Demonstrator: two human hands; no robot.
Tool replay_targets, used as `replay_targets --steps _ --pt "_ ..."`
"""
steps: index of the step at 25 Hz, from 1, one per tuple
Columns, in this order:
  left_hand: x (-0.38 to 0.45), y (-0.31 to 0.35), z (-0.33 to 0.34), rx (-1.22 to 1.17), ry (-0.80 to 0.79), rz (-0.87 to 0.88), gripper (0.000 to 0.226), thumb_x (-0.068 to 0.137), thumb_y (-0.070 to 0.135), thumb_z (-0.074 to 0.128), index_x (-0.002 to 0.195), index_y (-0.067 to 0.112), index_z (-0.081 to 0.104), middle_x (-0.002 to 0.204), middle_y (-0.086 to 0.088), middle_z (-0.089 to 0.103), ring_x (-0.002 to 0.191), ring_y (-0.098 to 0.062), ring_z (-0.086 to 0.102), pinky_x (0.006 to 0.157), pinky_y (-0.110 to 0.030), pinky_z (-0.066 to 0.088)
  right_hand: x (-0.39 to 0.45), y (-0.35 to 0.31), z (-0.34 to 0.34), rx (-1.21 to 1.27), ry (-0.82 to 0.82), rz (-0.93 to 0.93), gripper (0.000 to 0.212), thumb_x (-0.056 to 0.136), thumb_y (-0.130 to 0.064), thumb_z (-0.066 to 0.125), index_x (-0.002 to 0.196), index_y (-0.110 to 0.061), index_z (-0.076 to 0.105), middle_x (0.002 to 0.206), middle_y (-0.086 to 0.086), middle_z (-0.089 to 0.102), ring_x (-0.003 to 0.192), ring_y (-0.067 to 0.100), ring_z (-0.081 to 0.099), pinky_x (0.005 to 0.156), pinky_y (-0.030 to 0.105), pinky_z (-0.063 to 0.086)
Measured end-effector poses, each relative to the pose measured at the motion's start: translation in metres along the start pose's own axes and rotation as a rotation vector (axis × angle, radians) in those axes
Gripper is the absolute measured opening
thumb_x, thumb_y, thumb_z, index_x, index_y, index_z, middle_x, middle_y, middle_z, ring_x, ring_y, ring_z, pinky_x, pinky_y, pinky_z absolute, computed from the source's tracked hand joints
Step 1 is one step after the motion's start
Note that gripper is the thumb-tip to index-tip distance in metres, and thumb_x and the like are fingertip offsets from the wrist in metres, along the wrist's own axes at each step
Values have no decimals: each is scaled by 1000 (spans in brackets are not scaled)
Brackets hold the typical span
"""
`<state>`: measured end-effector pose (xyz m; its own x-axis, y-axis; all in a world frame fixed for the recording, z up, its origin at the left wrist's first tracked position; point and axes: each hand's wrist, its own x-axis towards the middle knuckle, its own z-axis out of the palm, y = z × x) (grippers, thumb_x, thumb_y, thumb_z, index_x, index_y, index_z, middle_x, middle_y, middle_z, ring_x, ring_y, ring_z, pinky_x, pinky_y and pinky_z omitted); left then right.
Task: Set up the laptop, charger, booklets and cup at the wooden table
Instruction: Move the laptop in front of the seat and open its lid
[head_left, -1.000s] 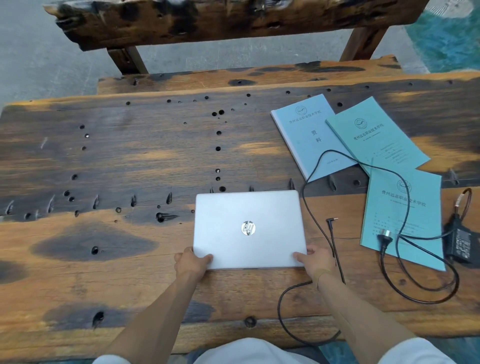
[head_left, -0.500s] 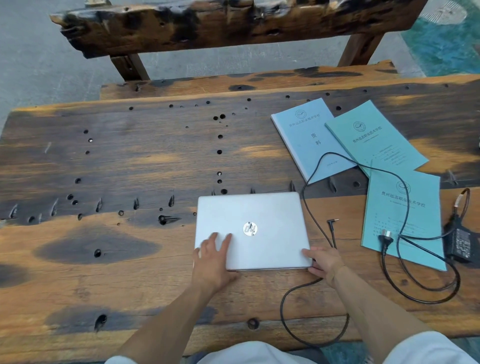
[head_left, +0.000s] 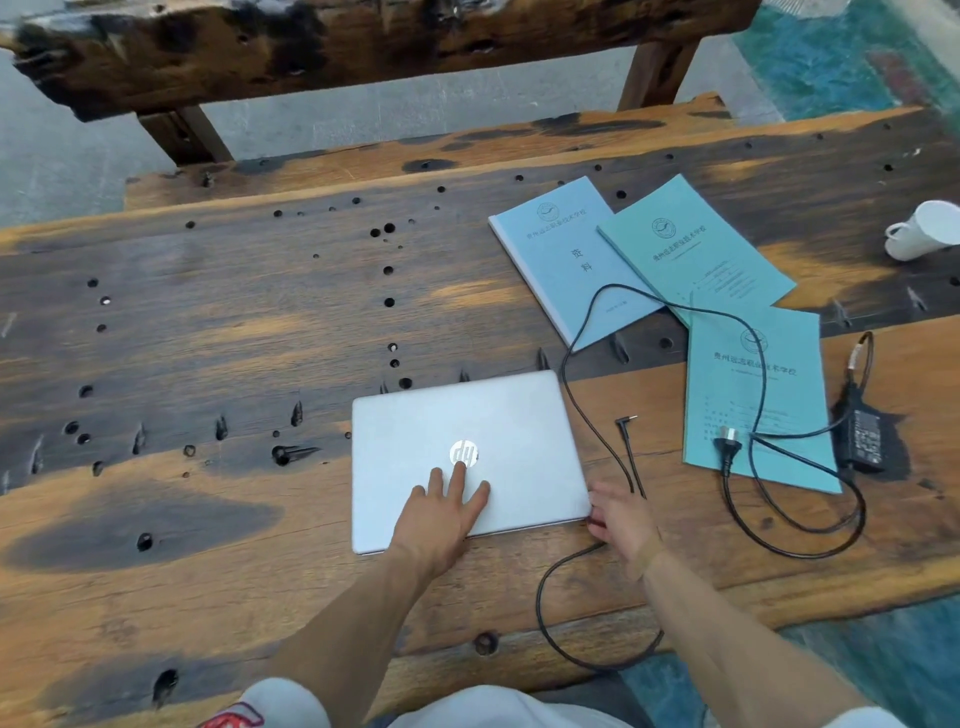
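A closed silver laptop (head_left: 498, 421) lies near the front edge of the wooden table (head_left: 208, 338). My left hand (head_left: 447, 512) rests flat on its lid, fingers spread. My right hand (head_left: 621, 522) touches the laptop's near right corner, fingers at the edge. The black charger brick (head_left: 862, 439) lies at the right, its cable (head_left: 592, 415) looping across the table and over the booklets. Three pale blue-green booklets (head_left: 569, 260) (head_left: 696, 244) (head_left: 748, 395) lie fanned behind and right of the laptop. A white cup (head_left: 924, 231) lies on its side at the far right.
The charger's barrel plug (head_left: 626, 421) lies just right of the laptop, and the wall plug (head_left: 727, 436) rests on the nearest booklet. A heavy wooden bench (head_left: 363, 47) stands behind the table. The cable hangs over the table's front edge.
My left hand moved from the laptop's near left corner up onto the lid. My right hand stays at the near right corner. The view shifted, bringing the cup into sight.
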<state>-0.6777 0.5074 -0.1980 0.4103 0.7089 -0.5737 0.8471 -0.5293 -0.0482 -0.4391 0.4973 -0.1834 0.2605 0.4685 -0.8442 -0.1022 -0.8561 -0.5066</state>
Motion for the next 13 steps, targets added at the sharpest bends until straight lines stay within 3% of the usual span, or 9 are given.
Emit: replay_targets --steps 1,3,5,7,8,11,13 --pt "-1 1 0 -9 1 1 74 96 31 53 153 22 8 161 -23 4 140 -45 21 96 -46 41 -8 12 1 -64 56 -58 36 99 -13 50 134 -13 54 133 13 58 119 29 55 102 38 42" --pt "-2 1 0 -31 3 -4 72 96 28 51 153 22 9 161 -23 4 141 -45 19 94 -46 44 -23 39 4 -451 156 -247 44 101 -15 42 145 -17 42 143 6 49 128 26 49 105 34 38" --pt "-4 1 -1 -29 -3 -3 72 95 29 52 153 22 10 161 -23 5 140 -45 20 92 -45 46 -24 70 8 -847 146 -448 61 98 -12 38 155 -13 16 160 6 24 143 24 31 114 32 31" --pt "-5 0 -3 -20 -4 -5 73 94 29 53 152 22 10 160 -22 6 140 -44 22 90 -45 46 -20 89 9 -1098 137 -544 73 96 -18 38 154 -8 -4 163 8 -7 151 24 2 122 32 8" --pt "-6 1 -4 -18 -4 -6 73 93 29 53 152 22 11 160 -22 6 140 -44 22 90 -45 47 -19 92 7 -1181 135 -611 76 95 -24 42 153 -5 -3 161 9 -8 151 25 0 122 32 -1" --pt "-8 1 -7 -21 -7 -10 73 93 30 54 152 22 11 161 -21 7 140 -42 23 87 -44 48 -15 91 6 -1419 -5 -666 81 74 -39 68 142 -2 43 149 15 44 138 30 41 119 35 -8" --pt "-10 0 -9 -23 -19 -6 73 94 30 54 152 21 12 161 -20 7 141 -40 23 86 -43 49 -14 87 7 -1540 -65 -655 76 74 -40 65 138 -3 50 143 13 52 132 30 49 118 37 -17"
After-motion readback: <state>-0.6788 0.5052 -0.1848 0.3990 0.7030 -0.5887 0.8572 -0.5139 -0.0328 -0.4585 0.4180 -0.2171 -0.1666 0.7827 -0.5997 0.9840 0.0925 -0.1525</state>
